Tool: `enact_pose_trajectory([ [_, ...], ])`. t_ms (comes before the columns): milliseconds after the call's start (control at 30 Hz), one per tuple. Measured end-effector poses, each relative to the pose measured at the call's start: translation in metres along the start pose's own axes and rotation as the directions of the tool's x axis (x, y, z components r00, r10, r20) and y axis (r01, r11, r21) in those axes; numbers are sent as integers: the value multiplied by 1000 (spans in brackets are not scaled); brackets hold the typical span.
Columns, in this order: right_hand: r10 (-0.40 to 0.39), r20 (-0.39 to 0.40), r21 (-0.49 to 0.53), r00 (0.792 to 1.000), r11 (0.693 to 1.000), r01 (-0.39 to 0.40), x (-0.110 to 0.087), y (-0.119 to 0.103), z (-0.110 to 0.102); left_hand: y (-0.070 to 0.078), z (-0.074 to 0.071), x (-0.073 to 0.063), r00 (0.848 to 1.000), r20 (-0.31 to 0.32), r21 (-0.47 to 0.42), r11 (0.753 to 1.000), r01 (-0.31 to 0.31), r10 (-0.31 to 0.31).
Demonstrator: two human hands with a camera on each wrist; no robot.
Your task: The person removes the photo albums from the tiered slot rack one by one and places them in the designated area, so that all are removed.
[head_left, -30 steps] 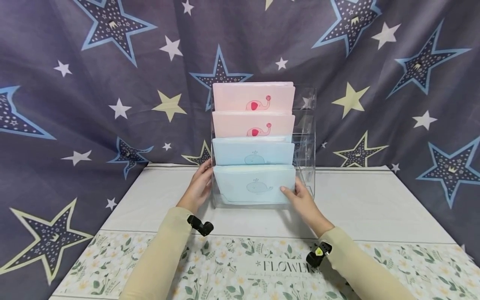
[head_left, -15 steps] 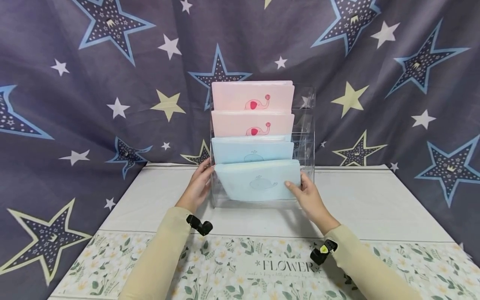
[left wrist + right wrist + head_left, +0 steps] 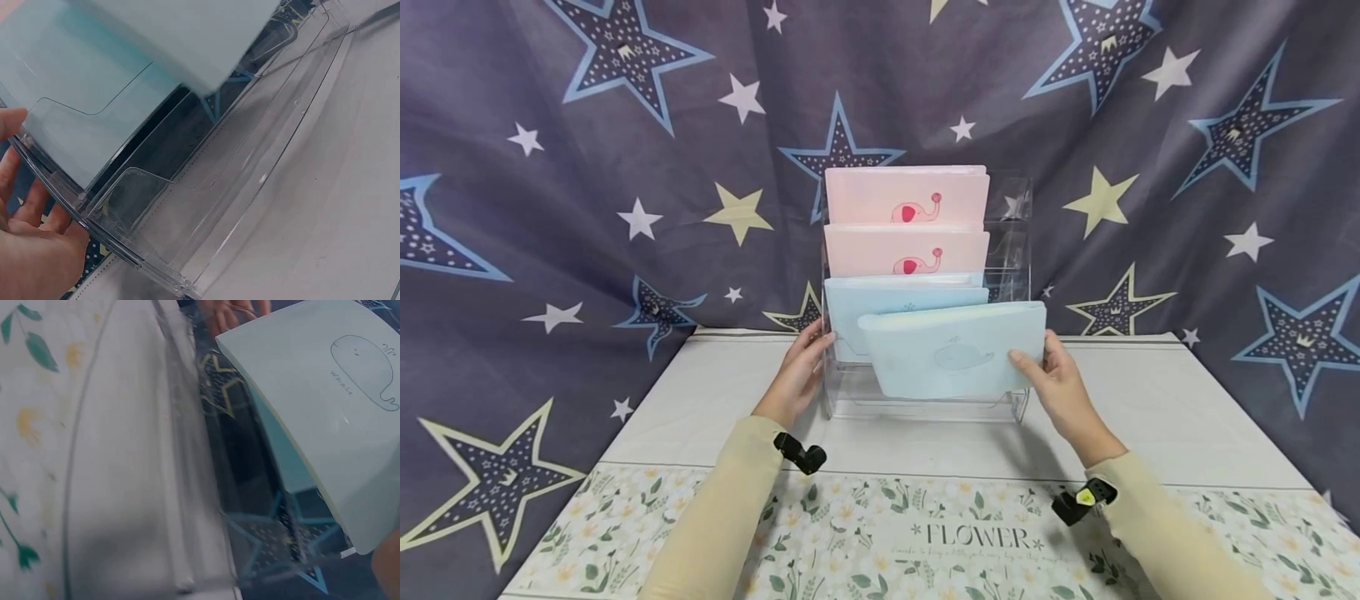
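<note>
In the head view my right hand (image 3: 1063, 404) pinches the right end of a light blue notebook (image 3: 958, 354) with a whale drawing, thumb on its front cover. This notebook tilts, right end higher, in front of the lowest tier of a clear plastic rack (image 3: 925, 410). My left hand (image 3: 796, 375) grips the rack's left side, the thumb at its front edge and the fingers behind the side panel. Another blue notebook (image 3: 848, 329) stands one tier up, partly covered by the held one. The whale drawing (image 3: 365, 372) shows plainly in the right wrist view.
Two upper tiers hold pink elephant notebooks (image 3: 910, 196). The rack stands on a white cloth (image 3: 1120, 400) with a floral band (image 3: 850, 533) along the front. Behind the table hangs a dark star-patterned curtain (image 3: 685, 167).
My right hand has drawn the front blue notebook out of the lowest tier, up and to the right, tilting it and baring that tier. The left hand stays on the rack's side.
</note>
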State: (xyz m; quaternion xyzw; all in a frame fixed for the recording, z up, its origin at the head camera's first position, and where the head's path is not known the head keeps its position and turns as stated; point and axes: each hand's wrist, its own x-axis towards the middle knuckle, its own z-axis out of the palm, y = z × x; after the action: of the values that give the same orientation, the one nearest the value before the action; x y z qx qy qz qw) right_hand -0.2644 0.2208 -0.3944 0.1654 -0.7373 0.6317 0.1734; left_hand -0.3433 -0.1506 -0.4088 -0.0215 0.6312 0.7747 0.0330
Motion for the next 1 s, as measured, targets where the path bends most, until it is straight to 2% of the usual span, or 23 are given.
enact_pose_trajectory([
  [133,-35,-55,47,998,998,37,2,-8,-19,0,1,0,1000,5,-10,1000,2,-2],
  [367,-61,-174,223,983,970,100,4,-28,-60,1,5,2,1000,15,-22,1000,1,0],
  [633,-74,-304,235,950,960,151,5,-44,-106,2,4,2,1000,10,-31,999,12,-12],
  [833,-51,-344,223,938,966,134,1,-46,-140,2,4,1,1000,17,-30,1000,9,-8],
  [1000,-16,-382,321,924,935,149,-5,-45,-160,2,4,0,1000,18,-33,999,7,-7],
])
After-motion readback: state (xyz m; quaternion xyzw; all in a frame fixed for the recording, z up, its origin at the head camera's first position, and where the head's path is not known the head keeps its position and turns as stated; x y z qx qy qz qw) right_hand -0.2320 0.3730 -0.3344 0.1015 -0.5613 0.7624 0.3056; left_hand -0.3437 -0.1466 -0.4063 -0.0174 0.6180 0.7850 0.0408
